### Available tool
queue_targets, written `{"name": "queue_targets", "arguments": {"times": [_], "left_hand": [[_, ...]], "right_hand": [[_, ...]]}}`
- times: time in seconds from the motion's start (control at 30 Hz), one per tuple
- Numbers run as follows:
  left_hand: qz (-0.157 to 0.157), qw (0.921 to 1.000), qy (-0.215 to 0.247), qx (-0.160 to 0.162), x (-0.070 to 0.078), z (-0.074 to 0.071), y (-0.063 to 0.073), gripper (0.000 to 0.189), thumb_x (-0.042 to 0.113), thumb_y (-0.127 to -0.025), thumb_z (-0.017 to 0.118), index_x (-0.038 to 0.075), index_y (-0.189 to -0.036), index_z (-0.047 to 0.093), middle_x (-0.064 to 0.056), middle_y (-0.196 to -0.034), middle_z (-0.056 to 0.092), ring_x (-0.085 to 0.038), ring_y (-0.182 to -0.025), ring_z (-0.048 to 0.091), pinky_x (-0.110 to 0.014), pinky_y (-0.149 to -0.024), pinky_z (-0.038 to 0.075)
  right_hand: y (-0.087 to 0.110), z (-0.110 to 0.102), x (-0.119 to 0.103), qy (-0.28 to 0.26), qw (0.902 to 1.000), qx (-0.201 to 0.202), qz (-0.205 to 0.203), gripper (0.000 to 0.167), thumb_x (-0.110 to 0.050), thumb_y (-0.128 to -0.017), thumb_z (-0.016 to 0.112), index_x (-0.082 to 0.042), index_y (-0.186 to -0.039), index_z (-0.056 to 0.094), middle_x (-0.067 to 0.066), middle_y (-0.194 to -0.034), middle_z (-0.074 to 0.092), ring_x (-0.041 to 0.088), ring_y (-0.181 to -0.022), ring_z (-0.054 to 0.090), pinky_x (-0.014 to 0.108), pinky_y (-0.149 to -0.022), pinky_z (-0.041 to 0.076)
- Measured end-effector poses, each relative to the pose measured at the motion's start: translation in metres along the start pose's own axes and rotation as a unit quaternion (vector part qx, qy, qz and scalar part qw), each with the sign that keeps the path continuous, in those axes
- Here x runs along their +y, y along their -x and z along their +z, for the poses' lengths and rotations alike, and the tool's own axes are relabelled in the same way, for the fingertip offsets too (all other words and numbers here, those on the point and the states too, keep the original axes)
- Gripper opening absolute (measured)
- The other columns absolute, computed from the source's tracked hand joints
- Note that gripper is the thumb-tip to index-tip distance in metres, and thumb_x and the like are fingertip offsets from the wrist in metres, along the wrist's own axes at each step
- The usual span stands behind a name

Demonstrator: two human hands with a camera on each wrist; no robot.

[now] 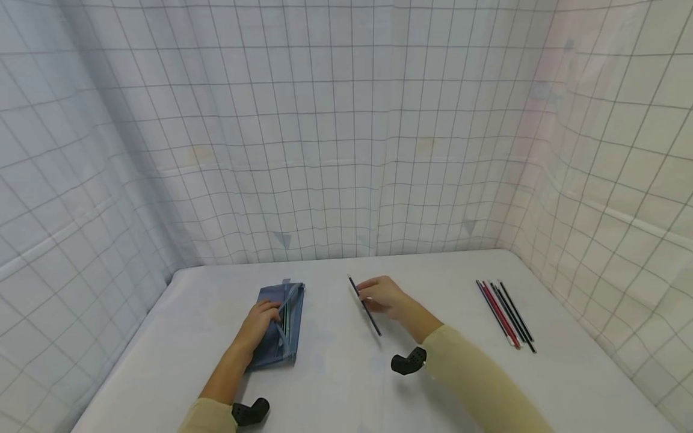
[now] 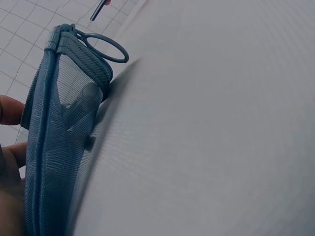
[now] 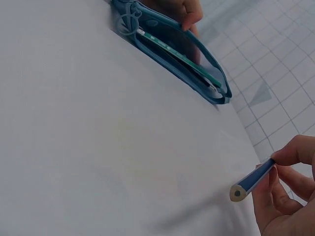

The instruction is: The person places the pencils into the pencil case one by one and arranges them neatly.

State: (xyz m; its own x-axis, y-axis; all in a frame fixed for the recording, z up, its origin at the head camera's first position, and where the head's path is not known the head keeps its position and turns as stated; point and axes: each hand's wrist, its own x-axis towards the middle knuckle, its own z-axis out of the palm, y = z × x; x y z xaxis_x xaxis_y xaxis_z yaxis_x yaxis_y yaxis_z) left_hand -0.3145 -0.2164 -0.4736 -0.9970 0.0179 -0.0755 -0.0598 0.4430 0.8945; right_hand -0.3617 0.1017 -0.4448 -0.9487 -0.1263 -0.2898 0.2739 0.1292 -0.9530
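Observation:
A blue mesh zip pencil pouch (image 1: 269, 356) lies on the left of the table with its zip side open. My left hand (image 1: 257, 326) grips the pouch's edge and holds the mouth apart. Inside the mouth, a green pencil (image 3: 170, 49) shows in the right wrist view. With thumb and fingertips, my right hand (image 1: 382, 293) pinches a dark blue pencil (image 1: 370, 318), slanted above the table to the right of the pouch. Its flat, unsharpened end (image 3: 238, 192) faces the right wrist camera. A ring pull (image 2: 106, 47) hangs from the zip at one corner.
On the right of the white table (image 1: 335, 385) several pencils (image 1: 506, 316), dark ones and red ones, lie side by side. White grid-patterned curtains (image 1: 335, 150) surround the table at the back and both sides.

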Motion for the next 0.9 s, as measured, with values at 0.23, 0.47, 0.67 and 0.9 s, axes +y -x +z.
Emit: {"name": "queue_targets", "arguments": {"times": [0.23,0.47,0.67,0.9], "left_hand": [[-0.004,1.0,0.005,0.002,0.001,-0.001,0.001,0.061,0.015,-0.09,0.051,-0.008,-0.147,0.05,-0.03,-0.165,0.017,-0.05,-0.152,0.01,-0.063,-0.118,0.012],[-0.005,1.0,0.004,-0.001,0.001,-0.001,0.001,0.061,0.015,-0.091,0.05,-0.008,-0.147,0.05,-0.03,-0.165,0.016,-0.05,-0.152,0.008,-0.064,-0.118,0.012],[-0.01,0.9999,0.007,-0.003,0.0,0.0,0.001,0.06,0.015,-0.091,0.05,-0.007,-0.147,0.05,-0.029,-0.166,0.015,-0.05,-0.152,0.006,-0.065,-0.118,0.009],[-0.009,0.9999,0.009,-0.004,0.002,-0.001,0.003,0.061,0.016,-0.092,0.05,-0.007,-0.148,0.049,-0.029,-0.166,0.014,-0.049,-0.152,0.006,-0.064,-0.117,0.011]], "right_hand": [[-0.005,0.016,0.004,-0.009,0.9999,-0.008,-0.001,0.029,0.003,-0.089,0.071,0.003,-0.118,0.072,0.013,-0.109,0.065,0.019,-0.084,0.061,0.028,-0.07,0.055],[-0.006,0.038,0.007,-0.011,0.9999,-0.01,-0.001,0.027,0.003,-0.089,0.071,0.002,-0.116,0.073,0.013,-0.11,0.065,0.019,-0.085,0.061,0.026,-0.069,0.055],[-0.006,0.061,0.008,-0.006,0.9995,-0.027,-0.014,0.027,0.004,-0.09,0.07,0.003,-0.116,0.074,0.013,-0.108,0.066,0.018,-0.084,0.062,0.027,-0.069,0.055],[-0.006,0.081,0.009,-0.011,0.9991,-0.03,-0.027,0.025,0.005,-0.09,0.07,0.004,-0.114,0.074,0.012,-0.104,0.067,0.017,-0.083,0.062,0.028,-0.07,0.055]]}}
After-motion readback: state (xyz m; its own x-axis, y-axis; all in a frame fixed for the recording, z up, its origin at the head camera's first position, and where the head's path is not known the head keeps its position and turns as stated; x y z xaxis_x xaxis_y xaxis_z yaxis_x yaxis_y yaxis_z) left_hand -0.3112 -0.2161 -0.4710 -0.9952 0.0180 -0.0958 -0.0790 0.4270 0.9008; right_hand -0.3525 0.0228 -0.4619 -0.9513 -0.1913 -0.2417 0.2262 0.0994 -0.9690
